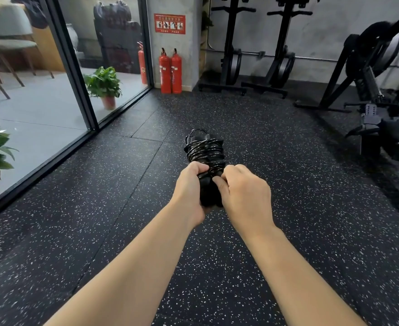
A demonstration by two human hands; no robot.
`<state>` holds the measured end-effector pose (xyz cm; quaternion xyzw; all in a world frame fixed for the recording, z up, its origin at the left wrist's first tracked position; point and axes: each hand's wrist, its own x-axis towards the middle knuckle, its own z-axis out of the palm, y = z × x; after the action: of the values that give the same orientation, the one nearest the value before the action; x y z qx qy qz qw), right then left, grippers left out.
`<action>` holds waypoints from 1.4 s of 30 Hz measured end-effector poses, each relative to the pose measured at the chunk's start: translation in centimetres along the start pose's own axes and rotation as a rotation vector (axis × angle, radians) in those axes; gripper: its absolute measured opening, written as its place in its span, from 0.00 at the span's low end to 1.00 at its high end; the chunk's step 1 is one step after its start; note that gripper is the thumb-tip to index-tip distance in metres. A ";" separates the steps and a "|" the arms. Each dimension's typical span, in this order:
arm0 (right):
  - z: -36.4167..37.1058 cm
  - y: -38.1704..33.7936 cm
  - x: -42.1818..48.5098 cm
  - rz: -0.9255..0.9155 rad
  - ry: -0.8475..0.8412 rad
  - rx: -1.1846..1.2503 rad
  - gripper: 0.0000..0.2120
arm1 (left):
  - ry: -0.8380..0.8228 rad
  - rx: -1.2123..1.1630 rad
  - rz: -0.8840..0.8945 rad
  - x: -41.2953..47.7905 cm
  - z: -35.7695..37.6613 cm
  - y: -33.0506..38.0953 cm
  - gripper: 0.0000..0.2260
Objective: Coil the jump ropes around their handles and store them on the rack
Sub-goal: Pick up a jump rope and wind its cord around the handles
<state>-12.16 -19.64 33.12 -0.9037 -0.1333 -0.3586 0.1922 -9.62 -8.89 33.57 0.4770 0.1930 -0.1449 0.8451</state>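
Observation:
A black jump rope (205,149) is wound in tight coils around its black handles, held out in front of me above the speckled rubber floor. My left hand (190,184) grips the lower part of the handles from the left. My right hand (243,189) closes on the bundle from the right, its thumb pressing the rope just below the coils. A small loop of rope sticks out at the top of the bundle. The lower ends of the handles are hidden between my hands. No storage rack for ropes shows in view.
Two red fire extinguishers (170,71) stand against a grey pillar ahead. A glass wall (76,74) runs along the left, with potted plants (103,87) behind it. Black rowing machines (255,50) stand at the back wall, more black equipment (379,90) on the right.

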 end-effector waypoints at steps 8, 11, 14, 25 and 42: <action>0.2 -0.4 -0.2 -0.046 0.058 -0.054 0.10 | 0.032 0.004 -0.037 -0.1 0.1 0.3 0.16; 0.1 -0.6 -0.3 -0.032 0.078 -0.055 0.11 | 0.050 0.019 -0.009 -0.4 0.4 0.6 0.13; -0.4 -0.4 0.0 -0.018 -0.030 0.016 0.11 | 0.152 0.108 0.110 -0.3 0.4 0.7 0.11; -2.9 2.0 1.7 -0.046 -0.411 0.151 0.09 | 0.085 0.590 0.214 -0.9 0.7 -1.3 0.11; -4.0 2.5 -0.1 0.044 -0.471 0.039 0.09 | 0.057 0.490 0.025 -0.7 1.6 -2.5 0.18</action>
<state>-13.68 -23.60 35.07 -0.9613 -0.1616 -0.1307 0.1809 -11.04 -11.54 32.78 0.6738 0.1702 -0.1632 0.7003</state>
